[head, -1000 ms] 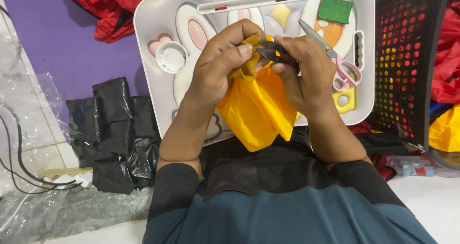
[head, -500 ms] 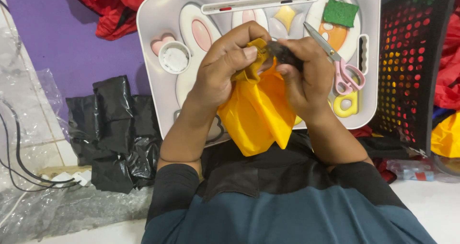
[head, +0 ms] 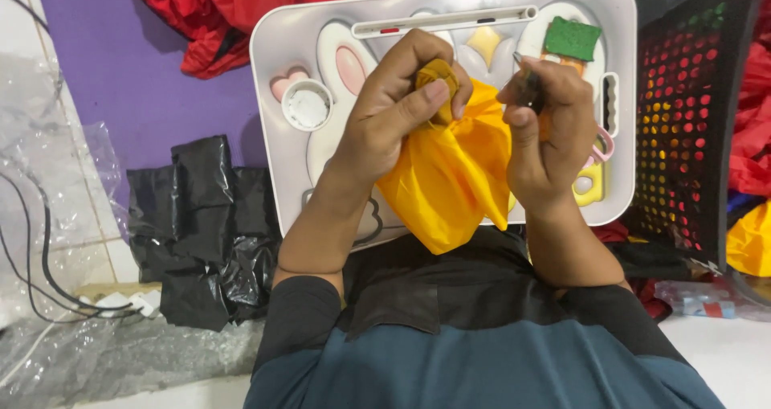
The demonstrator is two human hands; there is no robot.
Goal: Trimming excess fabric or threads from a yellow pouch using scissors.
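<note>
left hand (head: 393, 116) pinching gathered top of yellow cloth (head: 450, 176), right hand (head: 542, 128) closed round small dark tool (head: 530, 87), both just above white tray (head: 273, 63). cloth prob soft, light, floppy, a bit slick; best gripped at bunched neck, w/ loose folds hanging free below.

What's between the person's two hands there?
In the head view, bunched yellow cloth fills the gap: the left hand pinches its gathered top, and the right hand sits against its other side.
</note>
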